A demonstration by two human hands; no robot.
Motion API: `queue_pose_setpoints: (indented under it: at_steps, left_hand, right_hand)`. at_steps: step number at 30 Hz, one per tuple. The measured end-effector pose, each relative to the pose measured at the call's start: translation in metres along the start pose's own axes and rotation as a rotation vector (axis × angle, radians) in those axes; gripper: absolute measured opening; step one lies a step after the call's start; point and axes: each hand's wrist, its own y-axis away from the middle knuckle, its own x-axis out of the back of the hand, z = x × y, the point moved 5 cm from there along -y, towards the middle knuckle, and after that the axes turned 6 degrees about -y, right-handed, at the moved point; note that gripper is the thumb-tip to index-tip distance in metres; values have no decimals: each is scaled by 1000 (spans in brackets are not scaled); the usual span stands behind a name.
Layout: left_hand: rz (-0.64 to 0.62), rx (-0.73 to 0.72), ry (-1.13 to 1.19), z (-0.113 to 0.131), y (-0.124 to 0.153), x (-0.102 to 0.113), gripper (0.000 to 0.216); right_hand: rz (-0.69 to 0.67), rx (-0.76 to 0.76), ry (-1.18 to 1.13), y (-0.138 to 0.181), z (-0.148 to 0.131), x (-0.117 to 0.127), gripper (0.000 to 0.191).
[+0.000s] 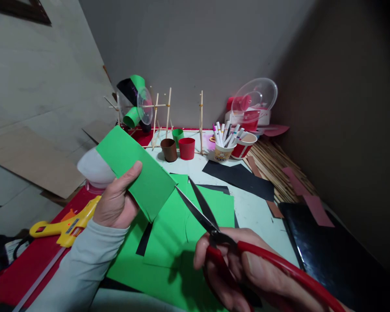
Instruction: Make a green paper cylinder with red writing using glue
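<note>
Grey walls corner a cluttered white craft table [256, 208] scattered with green sheets [169, 242], black paper [243, 177], a cup of markers [224, 149] and bamboo sticks [273, 167].

My left hand [115, 203] holds a green paper strip [136, 171] up above the table. The thumb is on top and the fingers are closed behind it, near its lower edge. My right hand [243, 268] is wrapped through the red handles of the scissors [208, 221]. The blades are parted in a narrow V, and one tip touches the strip's right corner.

I judge the strip could flop or twist, since only one end is pinched, and that would send the cut crooked. My thumb is also close to the blades' line. A yellow glue gun [66, 223] lies just beside my left wrist.
</note>
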Motion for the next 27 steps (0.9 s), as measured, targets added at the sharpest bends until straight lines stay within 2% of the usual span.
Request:
queue_pose_setpoints:
  at_steps: [5,13,17,24,27]
  left_hand:
    - [18,13,5,0,0,-1,23]
    - [26,35,-2,-1,2,0,27]
    - [24,38,-1,-2,1,0,29]
    - [35,23,15,2,1,-1,22]
    - [27,41,8,1,1,0,18]
  right_hand:
    - [-3,-17,12,-3,10,6,74]
    - [25,-18,-10,-1,1,3,66]
    - [23,-22,-18,1,-2,0,70]
    - [54,-85,-30,4,16,11,62]
    - [52,-92,-30,7,9,7,63]
